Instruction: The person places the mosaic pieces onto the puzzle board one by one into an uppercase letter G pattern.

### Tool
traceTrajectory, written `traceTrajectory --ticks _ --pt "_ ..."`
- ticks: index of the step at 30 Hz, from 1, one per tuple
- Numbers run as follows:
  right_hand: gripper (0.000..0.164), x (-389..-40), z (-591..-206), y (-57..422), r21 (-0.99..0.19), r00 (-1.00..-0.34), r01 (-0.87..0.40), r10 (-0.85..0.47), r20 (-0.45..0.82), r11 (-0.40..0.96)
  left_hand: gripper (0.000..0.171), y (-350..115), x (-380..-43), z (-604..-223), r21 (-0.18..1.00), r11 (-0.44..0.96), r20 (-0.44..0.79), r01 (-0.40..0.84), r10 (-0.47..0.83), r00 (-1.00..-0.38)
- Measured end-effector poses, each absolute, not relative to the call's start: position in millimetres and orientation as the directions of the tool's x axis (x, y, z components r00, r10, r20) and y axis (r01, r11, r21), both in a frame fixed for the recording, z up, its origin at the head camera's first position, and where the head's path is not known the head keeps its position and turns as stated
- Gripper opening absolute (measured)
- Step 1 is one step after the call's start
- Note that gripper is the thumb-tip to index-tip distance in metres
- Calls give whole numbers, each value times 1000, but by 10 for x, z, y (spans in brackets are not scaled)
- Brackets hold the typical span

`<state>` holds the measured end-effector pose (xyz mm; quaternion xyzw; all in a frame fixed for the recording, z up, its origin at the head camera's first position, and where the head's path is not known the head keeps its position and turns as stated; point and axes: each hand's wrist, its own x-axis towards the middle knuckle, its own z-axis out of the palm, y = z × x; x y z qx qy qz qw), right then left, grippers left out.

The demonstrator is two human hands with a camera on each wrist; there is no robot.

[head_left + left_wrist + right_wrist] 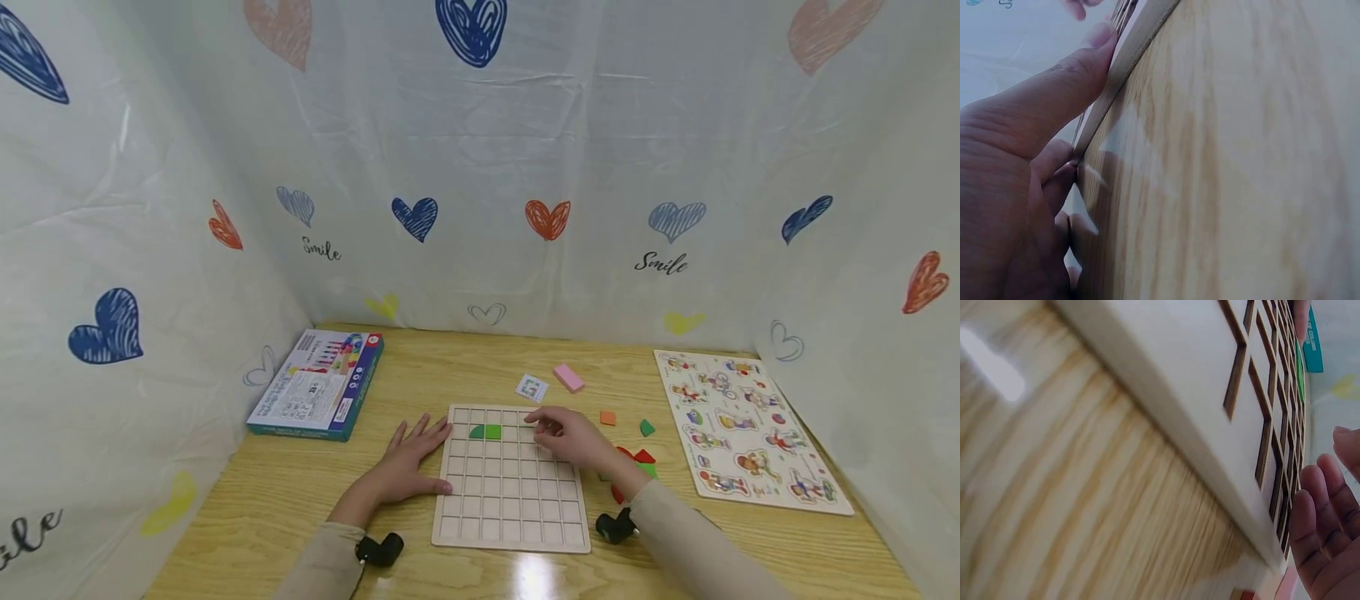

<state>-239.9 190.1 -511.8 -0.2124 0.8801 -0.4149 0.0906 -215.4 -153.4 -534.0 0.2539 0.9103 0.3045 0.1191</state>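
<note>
A wooden grid board lies on the table, with a green quarter-round piece and a green square piece side by side in its upper cells. My left hand is spread beside the board's left side, thumb and fingertips touching its edge. In the left wrist view, the thumb presses on the board's rim. Over the board's upper right cells is my right hand, fingers loosely bent. The right wrist view shows these fingers apart from the thumb, with no piece visible between them.
Right of the board lie an orange square, a green piece and several red and green pieces, partly behind the right forearm. A patterned card and pink block lie behind. A game box is left, a picture puzzle right.
</note>
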Motion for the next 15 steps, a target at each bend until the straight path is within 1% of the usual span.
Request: traceTrajectory --ticks 8,15 --pt "27 -2339 -5099 2226 -771 -930 -232 -367 -2 593 100 -1538 -2153 -5344 622 681 -61 387 534 -843" --pt "27 -2306 -5080 2550 -757 -953 -225 -301 40 613 100 -1542 -2157 -5337 621 680 -60 389 537 -842"
